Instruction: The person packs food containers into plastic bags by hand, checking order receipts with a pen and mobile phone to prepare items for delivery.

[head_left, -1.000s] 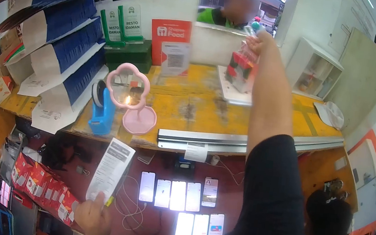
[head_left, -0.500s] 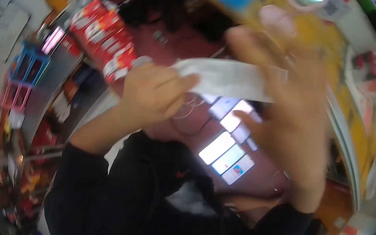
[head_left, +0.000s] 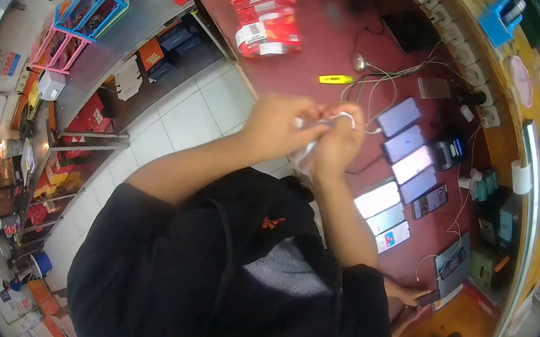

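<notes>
Close together in front of my chest, my left hand (head_left: 279, 127) and my right hand (head_left: 340, 144) are both closed on a thin white strip (head_left: 305, 151). It looks like paper or plastic, bunched up between them with one end hanging below. My fingers hide most of it, so its exact kind cannot be made out. Beyond my right hand, several phones with lit screens lie in rows on the dark red table (head_left: 306, 98), among them a bright white one (head_left: 413, 161).
Red-and-white boxes (head_left: 263, 11) are piled at the table's far left. A yellow highlighter (head_left: 335, 79) and tangled white cables (head_left: 391, 79) lie beyond my hands. At lower right, another person's hand (head_left: 411, 296) is at a dark phone. Blue and pink racks (head_left: 91, 5) stand on a left-hand counter.
The white strip was stretched flat between my spread-apart hands and is now bunched. My hands have come together, and the view has turned, showing more of the table and floor.
</notes>
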`<state>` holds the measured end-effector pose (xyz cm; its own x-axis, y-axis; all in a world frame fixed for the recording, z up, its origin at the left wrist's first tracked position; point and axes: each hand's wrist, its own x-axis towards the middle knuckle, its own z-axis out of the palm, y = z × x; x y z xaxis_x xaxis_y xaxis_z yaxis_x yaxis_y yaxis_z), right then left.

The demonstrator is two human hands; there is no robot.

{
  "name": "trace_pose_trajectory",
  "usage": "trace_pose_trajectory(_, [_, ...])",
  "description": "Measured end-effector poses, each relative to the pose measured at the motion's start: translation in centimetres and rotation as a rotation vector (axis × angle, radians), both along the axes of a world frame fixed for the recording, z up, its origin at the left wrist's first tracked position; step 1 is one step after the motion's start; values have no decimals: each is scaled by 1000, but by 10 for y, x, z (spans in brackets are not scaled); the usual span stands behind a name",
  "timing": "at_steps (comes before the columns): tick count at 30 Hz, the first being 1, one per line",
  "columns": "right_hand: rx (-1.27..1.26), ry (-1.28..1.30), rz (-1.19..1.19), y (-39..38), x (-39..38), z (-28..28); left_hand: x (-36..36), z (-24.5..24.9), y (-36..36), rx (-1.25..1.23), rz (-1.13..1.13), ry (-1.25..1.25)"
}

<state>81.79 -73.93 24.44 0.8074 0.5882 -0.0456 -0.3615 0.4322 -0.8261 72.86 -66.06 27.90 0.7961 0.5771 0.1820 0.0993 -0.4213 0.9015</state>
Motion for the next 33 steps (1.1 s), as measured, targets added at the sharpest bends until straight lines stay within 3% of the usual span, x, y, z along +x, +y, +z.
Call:
trace_pose_trajectory(1, [-14,-18,-8,8,-9,-10,-23,-8,14,143,55,58])
trace_pose_trajectory(2, [80,173,7,16,-15,-18,-46,-12,31,286,117,111])
trace_pose_trajectory(3, [174,368,19,26,-24,-28,-70,-15,51,124,156,156])
trace_pose_trajectory(4, [165,354,1,40,-44,-43,-98,-25,74,-14,219,96])
trace_pose_trajectory(6, [-151,339,-97,70,-101,-75,-168,-54,130,-207,297,-20])
trace_pose_trajectory(7, [-218,346,-30,77,-132,-83,-206,-63,158,-262,335,-84])
trace_pose_trajectory(8, [-279,346,56,82,-164,-93,-240,-62,179,-498,439,-93])
trace_pose_trajectory(9, [-277,420,251,82,-190,-122,-275,-61,198,-732,557,-108])
trace_pose_trajectory(10, [-289,420,282,96,-203,-114,-309,-61,217,-736,590,-116])
trace_pose_trajectory(12, [-393,-42,1041,113,-231,-81,-380,-65,235,-1012,557,-492])
trace_pose_trajectory(13, [-360,-129,1196,122,-240,-78,-410,-67,242,-1064,585,-544])
trace_pose_trajectory(14, [-178,-516,1153,138,-251,-68,-437,-69,243,-1064,625,-551])
trace_pose_trajectory(16, [-123,-421,1284,156,-271,-36,-477,-81,245,-1133,707,-710])
trace_pose_trajectory(20, [-14,-532,1274,186,-285,-57,-515,-106,244,-1189,855,-812])
trace_pose_trajectory(22, [-235,-98,1074,197,-286,-84,-529,-115,243,-1177,875,-835])
trace_pose_trajectory(24, [-286,334,967,239,-289,-104,-540,-117,247,-1162,879,-843])
trace_pose_trajectory(26, [-471,202,971,281,-277,-158,-544,-110,249,-1146,942,-881])
trace_pose_trajectory(28, [-866,-261,979,324,-275,-188,-551,-106,256,-1090,1116,-758])
trace_pose_trajectory(32, [-1166,-487,1008,401,-246,-304,-554,-79,274,-1007,1236,-671])
trace_pose_trajectory(33, [-1281,-595,1020,423,-234,-336,-550,-68,280,-919,1396,-565])
